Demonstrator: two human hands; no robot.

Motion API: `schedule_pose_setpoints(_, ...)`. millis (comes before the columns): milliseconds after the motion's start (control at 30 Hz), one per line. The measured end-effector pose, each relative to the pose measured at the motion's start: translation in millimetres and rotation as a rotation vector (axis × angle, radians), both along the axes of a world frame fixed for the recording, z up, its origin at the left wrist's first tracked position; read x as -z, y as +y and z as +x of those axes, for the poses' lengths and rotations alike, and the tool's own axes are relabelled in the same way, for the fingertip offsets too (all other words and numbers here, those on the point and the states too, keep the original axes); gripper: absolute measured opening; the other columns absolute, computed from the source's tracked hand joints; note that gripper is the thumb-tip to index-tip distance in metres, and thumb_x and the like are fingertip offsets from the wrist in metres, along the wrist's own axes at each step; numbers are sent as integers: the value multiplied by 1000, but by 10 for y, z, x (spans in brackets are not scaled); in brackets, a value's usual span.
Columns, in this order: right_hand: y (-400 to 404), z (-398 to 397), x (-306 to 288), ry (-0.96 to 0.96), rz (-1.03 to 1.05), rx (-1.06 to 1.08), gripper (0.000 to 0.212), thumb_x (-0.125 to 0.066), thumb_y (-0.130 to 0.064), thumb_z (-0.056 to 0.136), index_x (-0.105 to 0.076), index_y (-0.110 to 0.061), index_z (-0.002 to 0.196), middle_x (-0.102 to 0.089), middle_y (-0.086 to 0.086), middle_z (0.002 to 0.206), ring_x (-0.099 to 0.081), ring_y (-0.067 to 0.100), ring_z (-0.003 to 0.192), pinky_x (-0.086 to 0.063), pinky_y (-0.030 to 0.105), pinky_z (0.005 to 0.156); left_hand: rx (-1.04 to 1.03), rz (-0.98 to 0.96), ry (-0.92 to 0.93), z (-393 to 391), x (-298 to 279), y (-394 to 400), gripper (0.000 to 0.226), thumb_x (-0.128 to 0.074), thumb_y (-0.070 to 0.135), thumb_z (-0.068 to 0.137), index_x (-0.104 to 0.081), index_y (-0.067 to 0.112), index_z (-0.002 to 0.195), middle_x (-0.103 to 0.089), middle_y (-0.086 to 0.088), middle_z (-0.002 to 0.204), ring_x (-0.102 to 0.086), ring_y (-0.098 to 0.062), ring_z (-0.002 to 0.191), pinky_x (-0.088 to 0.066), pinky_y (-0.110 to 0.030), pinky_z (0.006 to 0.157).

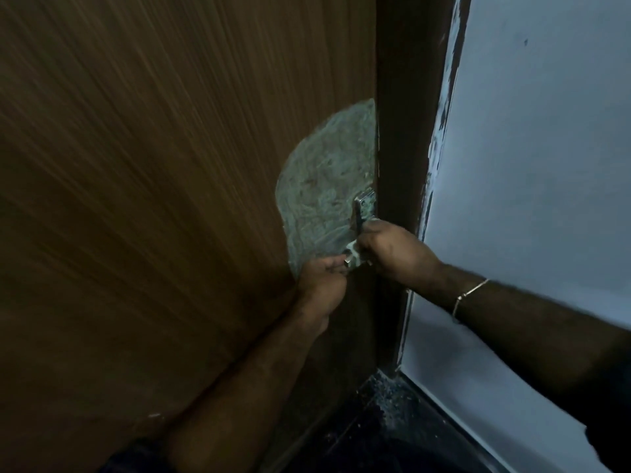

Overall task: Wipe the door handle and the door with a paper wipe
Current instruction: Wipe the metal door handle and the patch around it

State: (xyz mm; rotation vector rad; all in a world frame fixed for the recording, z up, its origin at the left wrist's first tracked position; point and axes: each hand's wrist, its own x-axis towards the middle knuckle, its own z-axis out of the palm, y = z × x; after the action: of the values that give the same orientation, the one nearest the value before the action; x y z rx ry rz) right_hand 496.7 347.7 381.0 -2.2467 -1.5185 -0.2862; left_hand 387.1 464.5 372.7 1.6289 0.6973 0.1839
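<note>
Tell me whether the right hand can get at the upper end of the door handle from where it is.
Probably yes. The right hand already sits at the handle, with the upper end bare just above it; the left hand is lower, out of the way.

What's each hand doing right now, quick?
Left hand: fingers curled at the lower end of the door handle; whether it grips it cannot be told.
Right hand: closed around the paper wipe, pressing it on the handle.
</note>
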Motion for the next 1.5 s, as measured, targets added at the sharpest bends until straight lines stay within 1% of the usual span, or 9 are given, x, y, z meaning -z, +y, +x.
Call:
schedule_pose_setpoints(167,62,-155,40,-16,-64,-65,17,-73,1,76,-66,-10,87,-58,8,91,-59,26,80,-49,32,66,-2,37,32,7,-55,1,39,-47,-12,91,-73,13,107,-72,2,95,-67,-10,92,-51,-15,71)
schedule_pose_setpoints(433,58,-117,47,-39,-27,-89,18,-76,1,72,-67,-9,84,-61,8,89,-62,26,78,-50,29,66,-25,70,48,34,45,38,41,-53,-11,87,-71,25,80,-76,-2,93,-72,-18,96,-58,-34,92)
schedule_pose_setpoints(567,36,63,18,-38,-35,-92,18,-74,-3,75,-66,-12,88,-60,6,94,-62,26,84,-53,35,69,-11,51,19,44,7,9,39,-48,-16,87,-72,11,100,-73,-4,95,-70,-20,98,-56,-32,93)
schedule_pose_setpoints(700,69,-213,320,36,181,76,17,-74,2,73,-66,-8,85,-58,8,88,-59,25,80,-44,28,70,-17,52,19,-1,6,9,34,-54,-8,91,-73,18,100,-72,8,83,-70,-7,82,-54,-18,71)
schedule_pose_setpoints(933,226,-614,478,909,900,593,8,-76,3,79,-72,0,85,-63,3,79,-61,-4,69,-46,9,66,-70,224,24,26,-70,-38,16,-60,19,97,-76,18,95,-71,6,82,-59,-3,69,-45,-15,58)
schedule_pose_setpoints(1033,288,-679,478,1793,1234,416,15,-60,6,90,-64,8,105,-70,17,99,-69,16,93,-57,25,87,-26,265,11,16,-112,-29,21,-59,23,99,-75,16,87,-68,6,72,-59,-2,63,-43,-10,52)
schedule_pose_setpoints(1100,266,-612,528,2078,1264,209,21,-50,4,96,-61,4,113,-71,17,106,-70,20,97,-55,30,93,-4,306,27,31,-133,-24,22,-59,26,99,-73,17,84,-65,7,69,-57,-1,61,-40,-10,50)
schedule_pose_setpoints(1233,341,-391,587,2173,1388,198,16,-50,0,95,-64,-3,102,-71,11,95,-71,13,81,-60,21,74,-6,405,86,67,-156,-29,26,-60,28,98,-69,12,80,-61,2,67,-53,-8,58,-39,-20,54)
schedule_pose_setpoints(1500,353,-474,679,2207,1246,93,36,-45,-3,97,-52,4,132,-62,18,118,-62,22,102,-49,31,95,55,651,144,73,-236,-79,19,-58,23,99,-61,22,80,-54,10,68,-50,-3,62,-31,-11,49)
